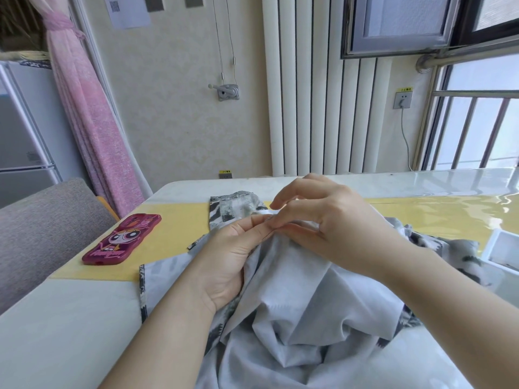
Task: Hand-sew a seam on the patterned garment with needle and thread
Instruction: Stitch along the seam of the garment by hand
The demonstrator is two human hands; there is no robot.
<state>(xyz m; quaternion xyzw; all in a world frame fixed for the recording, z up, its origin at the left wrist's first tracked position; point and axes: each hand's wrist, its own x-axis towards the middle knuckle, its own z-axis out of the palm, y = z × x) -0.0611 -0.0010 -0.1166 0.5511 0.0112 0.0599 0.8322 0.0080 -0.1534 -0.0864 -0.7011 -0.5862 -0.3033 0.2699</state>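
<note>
View: head camera, looking down at both hands.
Left hand [224, 256]: palm up, thumb and fingers pinching a raised fold of the garment [283, 304].
Right hand [320, 220]: thumb and forefinger pinch the same fold, touching the left fingertips; the other fingers are lifted and curled.
Garment: grey patterned cloth, pale side up, heaped under both hands on the table [70, 318].
Needle: cannot tell; the fingertips cover that spot.
Phone [122, 239]: pink cartoon case, well left of the left hand, on a yellow mat [174, 220].
White box [502, 248]: right of the right forearm.
Radiator [317, 108]: on the wall beyond the hands.
</note>
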